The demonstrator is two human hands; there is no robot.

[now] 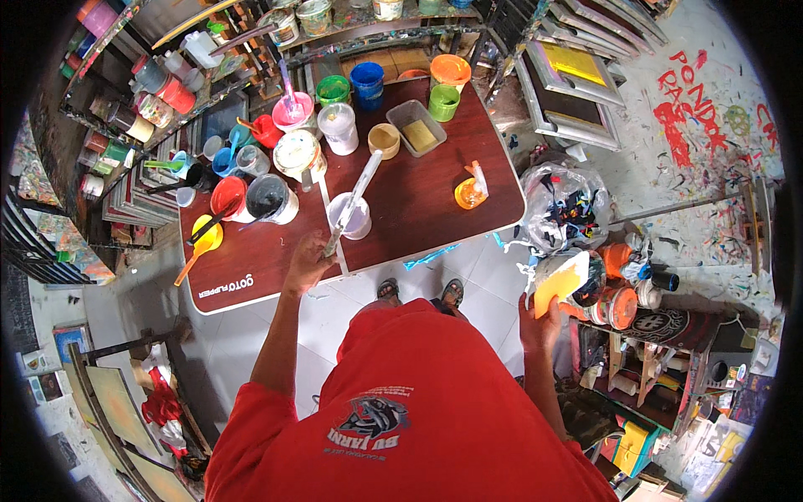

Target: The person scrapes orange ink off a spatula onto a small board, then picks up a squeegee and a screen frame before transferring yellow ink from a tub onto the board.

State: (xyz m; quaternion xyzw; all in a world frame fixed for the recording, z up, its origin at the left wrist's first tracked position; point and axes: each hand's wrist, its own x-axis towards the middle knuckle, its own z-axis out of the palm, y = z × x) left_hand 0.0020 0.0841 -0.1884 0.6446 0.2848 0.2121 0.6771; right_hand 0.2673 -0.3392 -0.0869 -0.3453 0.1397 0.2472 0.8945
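My left hand, reaching to the table's near edge, has its fingers closed at the near end of a long, pale, flat stick. That stick slants across the mouth of a white tub with pale contents. Out to the right, my right hand grips a flat rectangular scraper, white on one part and yellow-orange on the other. Left of the white tub stand a bucket of dark paint and a red tub. A yellow cup with an orange spoon lies near the left edge.
The dark red table also bears a grey tray, an orange dish and blue, green and pink buckets. Shelves of paint pots rise at the left. At the right are a rubbish bag, stacked frames and a crowded bench.
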